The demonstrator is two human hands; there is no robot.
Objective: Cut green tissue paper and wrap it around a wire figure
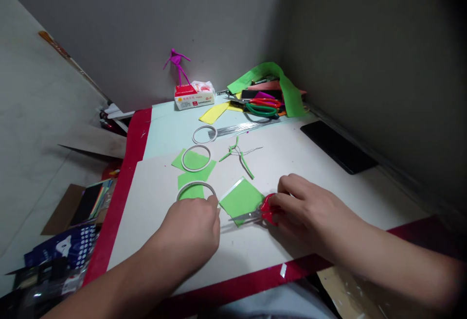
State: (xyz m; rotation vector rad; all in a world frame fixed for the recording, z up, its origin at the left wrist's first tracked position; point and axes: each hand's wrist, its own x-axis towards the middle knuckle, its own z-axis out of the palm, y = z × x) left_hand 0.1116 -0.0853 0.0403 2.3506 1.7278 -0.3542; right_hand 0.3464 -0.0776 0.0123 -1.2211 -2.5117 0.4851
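Observation:
My left hand is closed at the near edge of a thin white tape roll; a short pale strip shows by its fingertips. My right hand has its fingers in the red handles of a pair of scissors. The blades are slightly parted and point left toward the left hand, over the near corner of a green paper square. That square has a pale strip along its upper left edge. Behind it lies a wire figure partly wrapped in green.
Two more white rings and green paper pieces lie left of centre. Behind are thin wires, a small box with a purple figure, and green-handled scissors among papers. A black phone-like slab lies right.

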